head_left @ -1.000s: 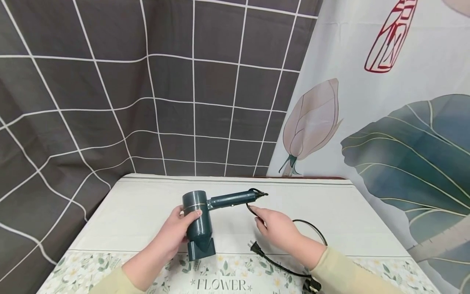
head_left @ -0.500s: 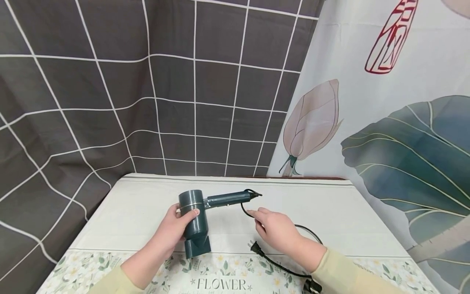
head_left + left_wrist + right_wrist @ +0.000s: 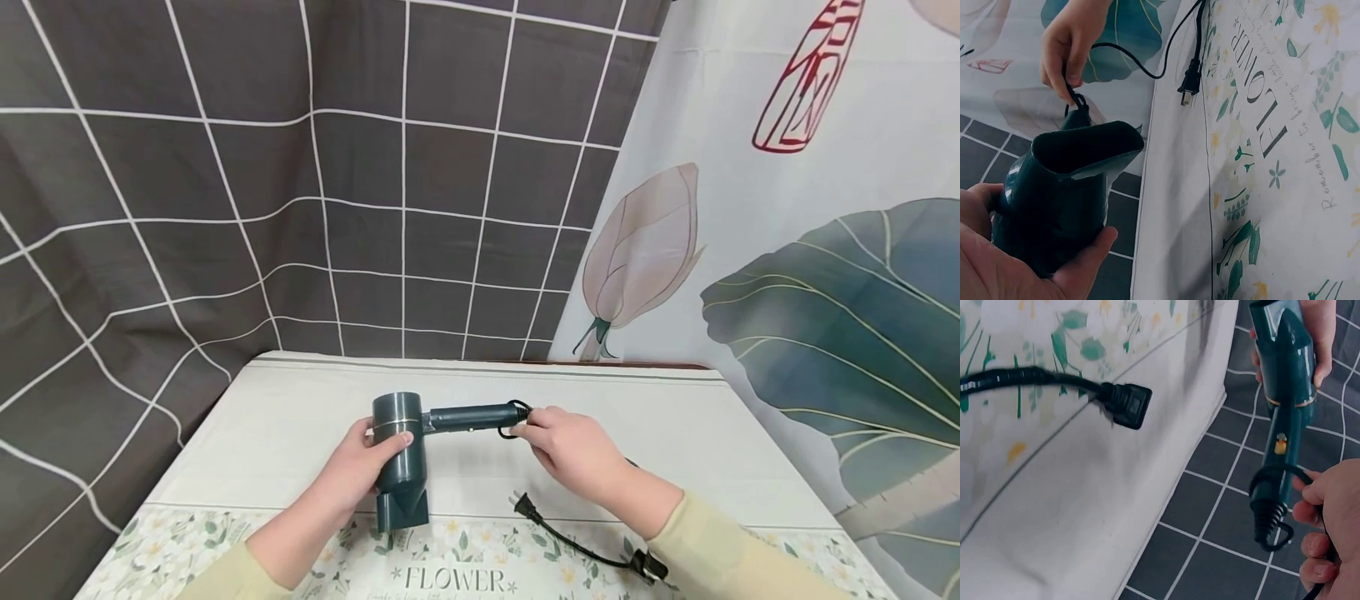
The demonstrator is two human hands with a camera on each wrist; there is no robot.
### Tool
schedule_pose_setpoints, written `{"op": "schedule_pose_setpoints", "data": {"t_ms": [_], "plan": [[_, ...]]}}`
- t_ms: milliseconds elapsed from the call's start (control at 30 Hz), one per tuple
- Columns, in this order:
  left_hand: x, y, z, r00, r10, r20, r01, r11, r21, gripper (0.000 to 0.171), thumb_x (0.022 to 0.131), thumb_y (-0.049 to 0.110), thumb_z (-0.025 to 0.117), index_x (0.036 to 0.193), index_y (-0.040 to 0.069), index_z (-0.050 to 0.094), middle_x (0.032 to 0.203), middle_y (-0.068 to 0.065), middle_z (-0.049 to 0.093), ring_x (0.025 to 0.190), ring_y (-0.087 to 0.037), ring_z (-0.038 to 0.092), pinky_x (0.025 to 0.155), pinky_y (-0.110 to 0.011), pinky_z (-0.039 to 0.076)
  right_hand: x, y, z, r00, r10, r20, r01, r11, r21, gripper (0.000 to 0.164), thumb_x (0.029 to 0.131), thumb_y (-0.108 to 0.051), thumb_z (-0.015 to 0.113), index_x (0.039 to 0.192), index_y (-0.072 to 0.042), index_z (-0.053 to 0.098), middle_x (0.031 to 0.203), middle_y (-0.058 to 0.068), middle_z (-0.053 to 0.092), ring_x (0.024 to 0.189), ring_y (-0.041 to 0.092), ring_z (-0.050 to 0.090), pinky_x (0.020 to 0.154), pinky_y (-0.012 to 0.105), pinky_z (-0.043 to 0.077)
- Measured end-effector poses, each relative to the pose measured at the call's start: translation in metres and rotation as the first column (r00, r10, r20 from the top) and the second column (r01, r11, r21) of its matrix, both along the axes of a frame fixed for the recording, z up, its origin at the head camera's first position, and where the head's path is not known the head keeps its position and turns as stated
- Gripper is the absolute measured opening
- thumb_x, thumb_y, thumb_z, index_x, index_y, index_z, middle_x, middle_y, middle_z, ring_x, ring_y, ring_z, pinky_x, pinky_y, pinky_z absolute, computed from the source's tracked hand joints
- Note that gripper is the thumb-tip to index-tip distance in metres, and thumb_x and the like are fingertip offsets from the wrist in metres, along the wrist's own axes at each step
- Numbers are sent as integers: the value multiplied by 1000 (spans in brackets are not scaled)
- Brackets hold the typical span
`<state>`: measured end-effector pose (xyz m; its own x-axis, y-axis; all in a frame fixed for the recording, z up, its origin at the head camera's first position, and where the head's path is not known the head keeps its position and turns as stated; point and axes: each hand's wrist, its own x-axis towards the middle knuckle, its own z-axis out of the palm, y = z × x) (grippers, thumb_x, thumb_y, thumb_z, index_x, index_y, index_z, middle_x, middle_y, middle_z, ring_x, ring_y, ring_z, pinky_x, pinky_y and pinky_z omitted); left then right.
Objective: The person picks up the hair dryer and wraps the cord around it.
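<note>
A dark teal hair dryer (image 3: 401, 458) is held over the table by my left hand (image 3: 360, 467), with the thumb across its barrel. Its flat nozzle points down toward me, and the handle reaches out to the right. Beside the handle's end, my right hand (image 3: 573, 450) pinches the black power cord (image 3: 1324, 525). A loop of that cord goes round the handle near the ribbed strain relief (image 3: 1268, 522), as the right wrist view shows. The two-pin plug (image 3: 527, 505) lies on the cloth below my right hand. In the left wrist view the wide nozzle opening (image 3: 1085, 147) faces the camera.
A white tablecloth (image 3: 300, 433) with a floral front band covers the table. A bundled part of the cord (image 3: 647, 567) lies by the right forearm. Behind hangs a dark grid curtain (image 3: 450, 183); on the right is a white curtain (image 3: 727, 100) with leaf prints.
My right hand has moved up to the handle's end, drawing the cord round it. The handle has swung level. The dryer shifted slightly left, then back right.
</note>
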<state>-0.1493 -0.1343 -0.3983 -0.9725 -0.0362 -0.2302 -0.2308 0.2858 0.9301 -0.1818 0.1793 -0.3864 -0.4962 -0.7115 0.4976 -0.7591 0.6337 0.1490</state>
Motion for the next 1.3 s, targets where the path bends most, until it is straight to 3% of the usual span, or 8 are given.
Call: {"op": "schedule_pose_setpoints", "data": {"t_ms": [133, 333, 500, 700, 1300], "plan": [[1, 0, 0, 1000, -12, 12, 13, 999, -32, 94, 89, 53, 67, 153, 0, 22, 143, -35, 42, 114, -40, 60, 76, -45, 56, -4, 4, 6, 999, 31, -27, -32, 999, -19, 31, 79, -1, 78, 105, -19, 76, 86, -5, 59, 73, 11, 58, 52, 24, 46], [3, 0, -3, 998, -48, 30, 48, 999, -13, 93, 85, 53, 72, 151, 4, 29, 136, -30, 50, 104, -33, 65, 76, -49, 56, -13, 9, 13, 999, 35, -25, -37, 996, -86, 18, 81, -16, 83, 98, -19, 76, 89, -6, 61, 68, 7, 56, 52, 24, 47], [5, 0, -5, 997, -75, 31, 76, 997, -9, 86, 84, 50, 74, 148, 6, 37, 129, -25, 56, 96, -29, 67, 71, -51, 57, -19, 14, 14, 998, -15, 54, 20, 995, -96, 17, 83, -28, 81, 98, -22, 75, 93, -8, 60, 67, 6, 58, 55, 25, 48], [7, 1, -5, 995, -93, 35, 94, 996, -11, 82, 85, 46, 75, 147, 6, 40, 120, -21, 60, 90, -26, 68, 69, -46, 56, -23, 17, 14, 984, -74, 161, 93, 989, -113, 17, 85, -31, 79, 100, -23, 76, 96, -11, 60, 68, 4, 57, 58, 26, 48], [9, 0, -7, 987, -157, 39, 154, 984, 87, 75, 89, 42, 72, 146, 7, 37, 114, -19, 62, 90, -27, 69, 74, -48, 57, -36, 22, 4, 947, -71, 314, 119, 984, -135, 17, 94, -27, 69, 109, -24, 76, 94, -15, 63, 70, -2, 53, 64, 27, 48]]}}
